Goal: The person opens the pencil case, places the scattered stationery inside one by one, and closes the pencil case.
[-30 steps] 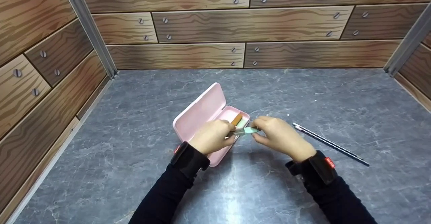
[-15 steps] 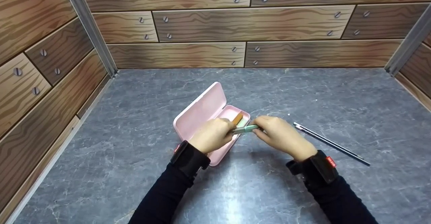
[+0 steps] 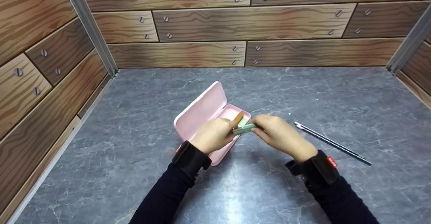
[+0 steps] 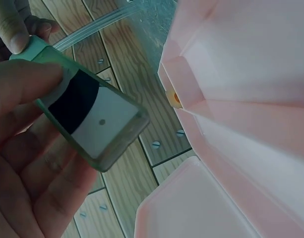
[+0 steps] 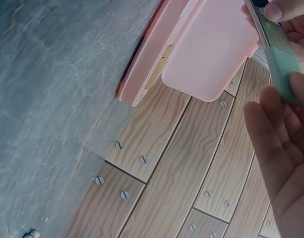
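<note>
A small flat case with a mint cap [image 3: 247, 128] is held between both hands, above the pencil case. In the left wrist view, its see-through body [image 4: 103, 116] shows dark and white bands. My left hand [image 3: 213, 133] grips the body with the thumb across its face. My right hand [image 3: 281, 135] pinches the mint end [image 5: 283, 72] between thumb and fingers. Beneath them stands the pink pencil case [image 3: 220, 156], its lid [image 3: 203, 111] raised. Inside it, an orange stick-like piece [image 3: 238, 117] lies beside a pale green one [image 3: 242, 121].
A long, thin dark patterned pencil-like pair [image 3: 331, 143] lies on the grey marbled table [image 3: 151, 116], right of my right hand. Wood-patterned walls [image 3: 202, 25] enclose the back and sides. A small white speck [image 3: 289, 114] lies behind my right hand.
The mint-capped case has turned in my hands, first showing a narrower side and now tilting its face again. My right fingers have shifted slightly on the cap. The pencil case stays in place.
</note>
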`<move>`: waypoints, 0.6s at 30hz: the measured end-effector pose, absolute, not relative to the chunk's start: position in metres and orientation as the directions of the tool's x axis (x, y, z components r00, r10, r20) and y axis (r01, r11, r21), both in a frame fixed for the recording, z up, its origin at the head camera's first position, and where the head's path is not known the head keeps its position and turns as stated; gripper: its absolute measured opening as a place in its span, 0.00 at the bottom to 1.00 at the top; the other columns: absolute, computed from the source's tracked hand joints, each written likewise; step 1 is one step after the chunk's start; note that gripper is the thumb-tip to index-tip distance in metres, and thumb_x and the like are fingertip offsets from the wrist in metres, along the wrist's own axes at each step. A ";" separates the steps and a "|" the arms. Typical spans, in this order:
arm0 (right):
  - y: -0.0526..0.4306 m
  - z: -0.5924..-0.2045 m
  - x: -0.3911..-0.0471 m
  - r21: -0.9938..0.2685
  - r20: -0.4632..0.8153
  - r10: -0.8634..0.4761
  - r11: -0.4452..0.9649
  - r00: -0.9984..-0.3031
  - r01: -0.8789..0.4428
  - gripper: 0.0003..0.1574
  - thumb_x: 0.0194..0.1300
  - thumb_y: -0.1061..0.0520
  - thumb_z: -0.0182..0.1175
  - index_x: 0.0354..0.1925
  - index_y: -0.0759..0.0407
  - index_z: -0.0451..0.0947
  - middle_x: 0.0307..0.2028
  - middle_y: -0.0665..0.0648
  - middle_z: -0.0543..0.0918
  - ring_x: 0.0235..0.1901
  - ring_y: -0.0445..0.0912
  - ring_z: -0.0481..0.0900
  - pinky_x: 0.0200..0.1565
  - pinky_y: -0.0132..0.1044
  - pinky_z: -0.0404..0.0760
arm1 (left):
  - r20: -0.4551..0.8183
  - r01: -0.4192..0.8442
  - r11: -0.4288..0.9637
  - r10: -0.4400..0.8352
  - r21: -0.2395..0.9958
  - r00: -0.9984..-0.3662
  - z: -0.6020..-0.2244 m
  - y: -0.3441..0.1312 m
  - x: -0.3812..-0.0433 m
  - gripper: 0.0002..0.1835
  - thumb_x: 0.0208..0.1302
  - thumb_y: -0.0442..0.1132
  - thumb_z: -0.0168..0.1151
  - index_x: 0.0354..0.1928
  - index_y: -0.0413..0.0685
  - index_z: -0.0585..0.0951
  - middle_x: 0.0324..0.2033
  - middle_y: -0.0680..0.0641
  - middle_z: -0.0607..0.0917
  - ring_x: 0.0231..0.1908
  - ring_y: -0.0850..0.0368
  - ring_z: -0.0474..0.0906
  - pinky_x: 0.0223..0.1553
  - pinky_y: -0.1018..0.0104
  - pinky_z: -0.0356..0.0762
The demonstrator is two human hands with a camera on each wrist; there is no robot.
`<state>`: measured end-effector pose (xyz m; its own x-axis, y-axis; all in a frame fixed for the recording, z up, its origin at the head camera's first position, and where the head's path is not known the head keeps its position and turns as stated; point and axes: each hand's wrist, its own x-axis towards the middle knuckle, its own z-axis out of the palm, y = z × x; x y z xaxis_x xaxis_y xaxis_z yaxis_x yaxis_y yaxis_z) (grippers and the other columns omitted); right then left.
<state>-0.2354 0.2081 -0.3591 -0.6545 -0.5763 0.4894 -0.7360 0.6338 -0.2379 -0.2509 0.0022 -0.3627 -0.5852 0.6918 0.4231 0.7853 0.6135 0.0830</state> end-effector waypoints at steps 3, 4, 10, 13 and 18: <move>0.207 -0.358 -0.234 -0.238 0.498 -0.579 0.624 -0.645 -0.744 0.05 0.55 0.65 0.59 0.33 0.61 0.74 0.26 0.50 0.76 0.24 0.39 0.70 0.27 0.33 0.71 | 0.432 0.780 0.621 0.685 0.075 -0.587 -0.362 0.003 -0.250 0.15 0.55 0.37 0.58 0.46 0.46 0.76 0.18 0.54 0.75 0.18 0.62 0.67 0.21 0.69 0.68; 0.207 -0.358 -0.234 -0.238 0.500 -0.581 0.620 -0.642 -0.747 0.05 0.55 0.65 0.59 0.33 0.61 0.74 0.26 0.50 0.75 0.24 0.39 0.69 0.27 0.33 0.71 | 0.433 0.778 0.624 0.681 0.078 -0.590 -0.362 0.003 -0.250 0.12 0.55 0.37 0.58 0.43 0.46 0.77 0.18 0.54 0.75 0.18 0.63 0.67 0.21 0.69 0.68; 0.204 -0.357 -0.232 -0.238 0.512 -0.595 0.595 -0.620 -0.767 0.05 0.55 0.65 0.59 0.34 0.61 0.74 0.28 0.51 0.76 0.26 0.39 0.71 0.28 0.33 0.72 | 0.426 0.765 0.630 0.661 0.133 -0.618 -0.361 0.005 -0.249 0.05 0.53 0.37 0.59 0.22 0.49 0.74 0.17 0.56 0.71 0.18 0.62 0.65 0.21 0.68 0.67; 0.203 -0.357 -0.231 -0.238 0.518 -0.598 0.586 -0.612 -0.774 0.05 0.55 0.65 0.59 0.34 0.61 0.74 0.28 0.51 0.76 0.26 0.39 0.71 0.28 0.33 0.72 | 0.428 0.766 0.628 0.660 0.137 -0.618 -0.362 0.006 -0.249 0.06 0.51 0.36 0.59 0.21 0.49 0.73 0.16 0.57 0.67 0.18 0.62 0.63 0.21 0.67 0.66; 0.201 -0.358 -0.230 -0.231 0.535 -0.600 0.574 -0.595 -0.786 0.06 0.54 0.65 0.59 0.34 0.60 0.75 0.28 0.50 0.76 0.26 0.39 0.71 0.28 0.32 0.72 | 0.442 0.772 0.623 0.661 0.126 -0.606 -0.363 0.006 -0.249 0.07 0.51 0.36 0.58 0.19 0.49 0.72 0.15 0.58 0.65 0.17 0.63 0.60 0.21 0.68 0.65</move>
